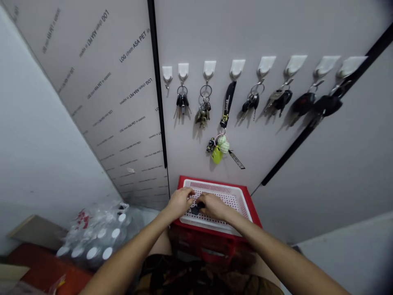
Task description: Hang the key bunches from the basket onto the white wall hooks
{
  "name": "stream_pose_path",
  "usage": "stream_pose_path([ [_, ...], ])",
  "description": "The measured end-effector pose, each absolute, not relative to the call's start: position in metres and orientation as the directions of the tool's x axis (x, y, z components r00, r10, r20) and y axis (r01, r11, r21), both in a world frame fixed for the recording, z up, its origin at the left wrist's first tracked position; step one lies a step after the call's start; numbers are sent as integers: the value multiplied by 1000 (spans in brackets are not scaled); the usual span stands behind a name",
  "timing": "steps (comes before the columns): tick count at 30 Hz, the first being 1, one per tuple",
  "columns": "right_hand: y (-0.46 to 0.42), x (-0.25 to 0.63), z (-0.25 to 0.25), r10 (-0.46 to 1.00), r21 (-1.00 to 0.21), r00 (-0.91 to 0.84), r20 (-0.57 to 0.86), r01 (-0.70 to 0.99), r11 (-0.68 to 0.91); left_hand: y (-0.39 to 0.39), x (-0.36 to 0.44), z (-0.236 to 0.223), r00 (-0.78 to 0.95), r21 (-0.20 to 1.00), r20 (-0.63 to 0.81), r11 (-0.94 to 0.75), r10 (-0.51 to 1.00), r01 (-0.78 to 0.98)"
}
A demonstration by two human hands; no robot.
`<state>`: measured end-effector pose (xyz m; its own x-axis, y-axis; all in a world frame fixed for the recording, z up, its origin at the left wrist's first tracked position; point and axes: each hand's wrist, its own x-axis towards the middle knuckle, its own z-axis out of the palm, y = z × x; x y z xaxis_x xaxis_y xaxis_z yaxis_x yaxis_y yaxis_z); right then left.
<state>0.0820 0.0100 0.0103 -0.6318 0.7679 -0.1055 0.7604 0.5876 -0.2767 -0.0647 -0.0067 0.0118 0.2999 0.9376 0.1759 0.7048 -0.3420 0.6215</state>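
A white perforated plastic basket (242,197) sits in front of me on a red stand. In its left part, a small black item (195,210) that looks like a key shows under my hands. My right hand (214,206) is closed, its thumb and fingertips pinching at the black key. My left hand (181,201) reaches in from the left with curled fingers beside it. What lies in the left fingertips is too small to make out.
Above the basket, a row of white adhesive hooks (210,69) holds several key bunches (203,112) and a strap with a green charm (217,155). The leftmost hook (167,73) carries no keys. Wrapped bottles (101,235) stand at the lower left; a red stand (254,211) supports the basket.
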Motion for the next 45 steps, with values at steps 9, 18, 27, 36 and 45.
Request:
stream_pose_path([
  [9, 7, 82, 8, 811, -247, -584, -42, 792, 558, -9, -65, 14, 365, 529, 131, -376, 922, 761],
  [18, 20, 64, 77, 878, -600, -454, 154, 663, 448, -4, -63, 36, 296, 909, 287, -357, 911, 214],
  [27, 57, 14, 176, 849, -762, -301, 435, 379, 525, 34, -93, 124, 37, 941, 309, -299, 950, -161],
  [36, 70, -32, 250, 579, -410, -156, 800, 563, 718, 69, -114, 232, -111, 846, 378, -391, 919, -363],
  [45, 82, -44, 254, 644, -273, -257, 721, 749, 604, 82, -119, 240, -158, 888, 267, -307, 951, -344],
])
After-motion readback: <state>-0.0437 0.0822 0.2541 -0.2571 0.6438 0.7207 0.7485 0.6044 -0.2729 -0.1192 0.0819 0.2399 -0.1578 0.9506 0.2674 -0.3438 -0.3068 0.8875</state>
